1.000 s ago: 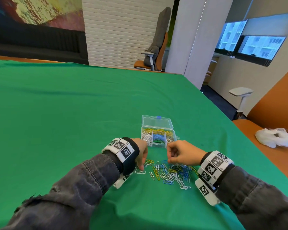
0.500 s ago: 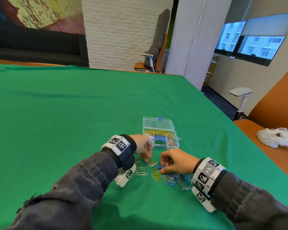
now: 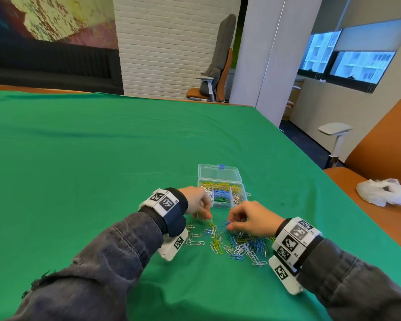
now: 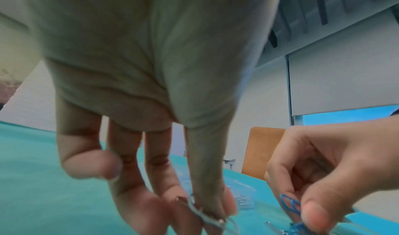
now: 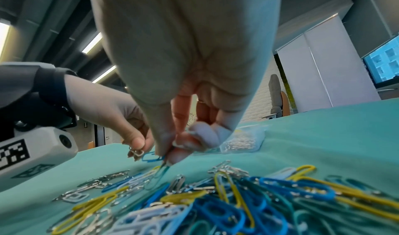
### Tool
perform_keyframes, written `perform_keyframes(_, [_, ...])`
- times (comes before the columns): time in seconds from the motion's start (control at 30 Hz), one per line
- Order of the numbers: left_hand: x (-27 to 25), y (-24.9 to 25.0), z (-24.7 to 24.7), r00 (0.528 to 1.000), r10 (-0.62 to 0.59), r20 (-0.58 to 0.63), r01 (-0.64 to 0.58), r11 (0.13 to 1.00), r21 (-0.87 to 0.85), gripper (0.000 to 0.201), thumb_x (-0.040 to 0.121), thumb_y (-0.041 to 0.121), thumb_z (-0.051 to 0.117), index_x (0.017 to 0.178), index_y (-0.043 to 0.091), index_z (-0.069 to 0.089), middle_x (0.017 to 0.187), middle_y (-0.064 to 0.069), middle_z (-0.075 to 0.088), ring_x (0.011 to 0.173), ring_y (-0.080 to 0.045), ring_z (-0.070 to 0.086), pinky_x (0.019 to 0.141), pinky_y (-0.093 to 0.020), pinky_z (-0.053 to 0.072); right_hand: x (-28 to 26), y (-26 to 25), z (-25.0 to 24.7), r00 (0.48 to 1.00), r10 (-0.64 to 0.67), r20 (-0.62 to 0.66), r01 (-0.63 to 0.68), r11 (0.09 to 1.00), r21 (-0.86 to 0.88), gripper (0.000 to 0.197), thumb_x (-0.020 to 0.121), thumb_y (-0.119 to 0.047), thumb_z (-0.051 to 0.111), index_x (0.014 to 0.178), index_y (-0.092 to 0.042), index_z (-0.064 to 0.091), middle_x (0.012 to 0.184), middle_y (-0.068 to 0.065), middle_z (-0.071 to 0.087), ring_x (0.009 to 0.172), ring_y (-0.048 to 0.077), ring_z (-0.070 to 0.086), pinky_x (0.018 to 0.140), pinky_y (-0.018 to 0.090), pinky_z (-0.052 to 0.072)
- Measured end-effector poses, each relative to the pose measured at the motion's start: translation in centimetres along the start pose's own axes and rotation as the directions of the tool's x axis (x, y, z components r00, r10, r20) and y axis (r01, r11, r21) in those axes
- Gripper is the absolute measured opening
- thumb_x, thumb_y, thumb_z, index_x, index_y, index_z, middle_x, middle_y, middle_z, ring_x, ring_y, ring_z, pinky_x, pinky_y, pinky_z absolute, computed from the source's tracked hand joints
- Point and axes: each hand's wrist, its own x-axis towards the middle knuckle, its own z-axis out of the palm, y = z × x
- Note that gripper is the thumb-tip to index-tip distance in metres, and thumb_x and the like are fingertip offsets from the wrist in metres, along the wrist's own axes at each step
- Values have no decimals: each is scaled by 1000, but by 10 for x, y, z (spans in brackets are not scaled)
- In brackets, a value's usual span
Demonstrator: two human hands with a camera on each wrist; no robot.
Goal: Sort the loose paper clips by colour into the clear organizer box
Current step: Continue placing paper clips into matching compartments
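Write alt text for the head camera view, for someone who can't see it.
Two hands, left hand and right hand, pick at a pile of loose paper clips on a green tablecloth. Just beyond stands an open clear organizer box, partly filled with sorted clips.

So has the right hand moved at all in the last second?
Yes. The right hand has dropped from just in front of the clear organizer box toward the person, down onto the loose paper clips, where its grip pinches a blue one.

I see the organizer box on the worktop, behind the loose clips; my hands flank the pile.
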Motion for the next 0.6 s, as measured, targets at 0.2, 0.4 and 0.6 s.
perform_keyframes(0.2, [-5,3,-4,995,-83,-58,90,988,128,18,87,19,71,103,11,69,110,-6,68,91,-20,63,78,-28,46,1,3,-1,999,36,-35,-37,999,-32,21,92,-28,63,72,-28,59,67,-12,58,58,0,49,55,10,36])
perform_keyframes(0.4, [-5,22,11,997,-74,28,69,985,157,35,80,33,77,105,11,66,101,-3,64,87,-17,54,73,-27,41,3,4,2,993,111,-31,-106,985,134,25,98,-22,52,73,-21,53,71,-4,62,60,7,57,61,20,46])
perform_keyframes(0.6, [-1,23,23,993,-70,95,54,985,165,20,80,27,78,90,16,66,79,4,63,81,-15,58,75,-28,49,0,3,2,991,112,-73,-81,935,345,19,95,-14,58,76,-13,58,81,2,71,64,8,63,62,21,50])
